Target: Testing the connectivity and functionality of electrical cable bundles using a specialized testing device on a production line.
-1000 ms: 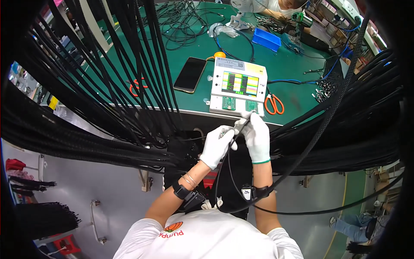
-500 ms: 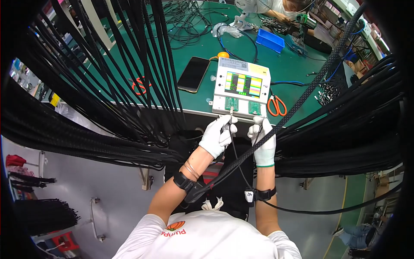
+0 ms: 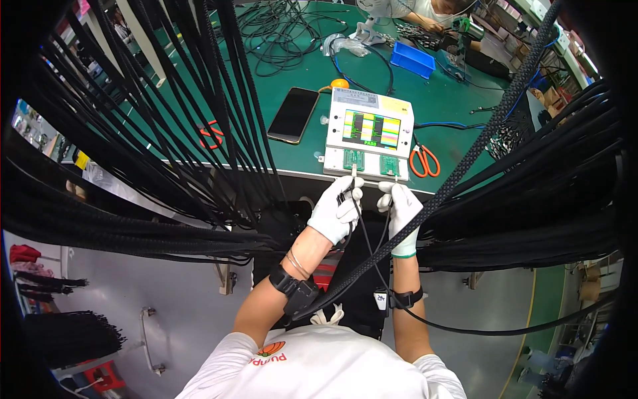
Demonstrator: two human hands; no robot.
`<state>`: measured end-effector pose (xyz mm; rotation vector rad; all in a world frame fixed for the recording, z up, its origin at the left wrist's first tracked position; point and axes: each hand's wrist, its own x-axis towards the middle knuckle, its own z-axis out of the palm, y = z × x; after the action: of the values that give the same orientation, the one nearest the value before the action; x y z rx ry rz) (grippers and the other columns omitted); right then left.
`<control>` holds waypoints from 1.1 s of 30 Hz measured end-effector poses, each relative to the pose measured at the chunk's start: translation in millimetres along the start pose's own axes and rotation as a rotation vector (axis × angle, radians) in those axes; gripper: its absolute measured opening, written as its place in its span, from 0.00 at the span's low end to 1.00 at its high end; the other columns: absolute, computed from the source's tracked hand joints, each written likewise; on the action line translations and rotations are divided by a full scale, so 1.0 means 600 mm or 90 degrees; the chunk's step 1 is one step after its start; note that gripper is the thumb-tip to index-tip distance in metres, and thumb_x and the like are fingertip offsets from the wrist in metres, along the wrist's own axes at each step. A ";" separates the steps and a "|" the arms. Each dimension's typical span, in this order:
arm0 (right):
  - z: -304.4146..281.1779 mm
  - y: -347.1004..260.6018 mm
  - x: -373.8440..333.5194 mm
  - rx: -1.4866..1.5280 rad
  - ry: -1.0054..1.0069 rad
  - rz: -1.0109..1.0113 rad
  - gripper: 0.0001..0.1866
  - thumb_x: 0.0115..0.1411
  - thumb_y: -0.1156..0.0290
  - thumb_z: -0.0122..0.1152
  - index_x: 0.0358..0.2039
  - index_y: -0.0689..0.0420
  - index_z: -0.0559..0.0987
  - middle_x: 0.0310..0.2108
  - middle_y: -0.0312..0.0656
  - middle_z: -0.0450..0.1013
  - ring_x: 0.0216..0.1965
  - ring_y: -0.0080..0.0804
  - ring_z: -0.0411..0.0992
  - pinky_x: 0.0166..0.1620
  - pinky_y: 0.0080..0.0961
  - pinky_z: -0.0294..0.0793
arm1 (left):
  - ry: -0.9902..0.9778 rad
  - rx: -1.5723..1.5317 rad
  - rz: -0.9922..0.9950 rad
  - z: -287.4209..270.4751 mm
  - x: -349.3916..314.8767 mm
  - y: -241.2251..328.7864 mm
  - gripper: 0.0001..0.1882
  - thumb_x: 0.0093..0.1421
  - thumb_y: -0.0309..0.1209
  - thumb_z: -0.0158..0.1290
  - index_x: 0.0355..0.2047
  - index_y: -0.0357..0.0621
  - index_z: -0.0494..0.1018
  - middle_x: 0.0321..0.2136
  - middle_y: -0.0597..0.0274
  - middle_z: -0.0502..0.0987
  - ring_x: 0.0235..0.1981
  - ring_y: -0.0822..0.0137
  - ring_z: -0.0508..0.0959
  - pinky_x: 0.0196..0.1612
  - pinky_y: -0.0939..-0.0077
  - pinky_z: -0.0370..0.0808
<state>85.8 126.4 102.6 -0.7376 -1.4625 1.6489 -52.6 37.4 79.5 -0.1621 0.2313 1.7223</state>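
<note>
In a white glove, my left hand (image 3: 334, 213) is closed on a black cable just below its connector (image 3: 354, 171). That connector is at the left green circuit board (image 3: 353, 158) of a white cable tester (image 3: 369, 122). My right hand (image 3: 404, 211), gloved too, pinches a cable end just in front of the right green circuit board (image 3: 389, 165). Whether this end touches the board is too small to tell. A black cable (image 3: 365, 229) hangs below the hands. The tester's lit screen (image 3: 371, 129) shows yellow, white and dark blocks.
Left of the tester lie a black phone (image 3: 293, 115) and red-handled scissors (image 3: 211, 135); orange-handled scissors (image 3: 425, 161) lie right. Black cable bundles (image 3: 518, 213) hang on both sides. A thick braided cord (image 3: 458, 163) crosses in front. Beyond a blue tray (image 3: 413, 60), another person works.
My right hand has turned slightly, and its fingertips have moved a little left and down from the tester's front edge. My left hand keeps its grip at the left board. The view has shifted slightly.
</note>
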 end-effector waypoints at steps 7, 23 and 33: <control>0.011 -0.017 -0.002 -0.199 -0.006 -0.115 0.11 0.68 0.71 0.56 0.40 0.64 0.83 0.22 0.29 0.72 0.24 0.12 0.65 0.28 0.14 0.63 | -0.014 0.001 0.018 0.008 0.008 0.010 0.14 0.70 0.33 0.45 0.40 0.31 0.73 0.24 0.56 0.79 0.06 0.79 0.56 0.08 0.84 0.53; 0.002 -0.023 0.011 -0.409 0.040 -0.249 0.09 0.61 0.70 0.62 0.32 0.63 0.83 0.23 0.47 0.77 0.22 0.36 0.75 0.30 0.27 0.73 | 0.082 0.496 0.243 0.009 -0.068 -0.035 0.21 0.70 0.33 0.46 0.60 0.35 0.64 0.34 0.48 0.83 0.07 0.84 0.55 0.10 0.85 0.52; 0.009 -0.038 0.019 -0.490 0.064 -0.316 0.12 0.60 0.67 0.61 0.25 0.62 0.79 0.17 0.49 0.69 0.18 0.41 0.69 0.25 0.32 0.67 | 0.085 1.009 0.081 -0.091 -0.239 -0.060 0.23 0.66 0.29 0.53 0.59 0.32 0.68 0.25 0.59 0.80 0.25 0.75 0.80 0.31 0.77 0.77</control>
<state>79.8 133.8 126.9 -0.7531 -2.0183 0.6465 5.3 -107.4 58.6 0.9087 1.6095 1.2065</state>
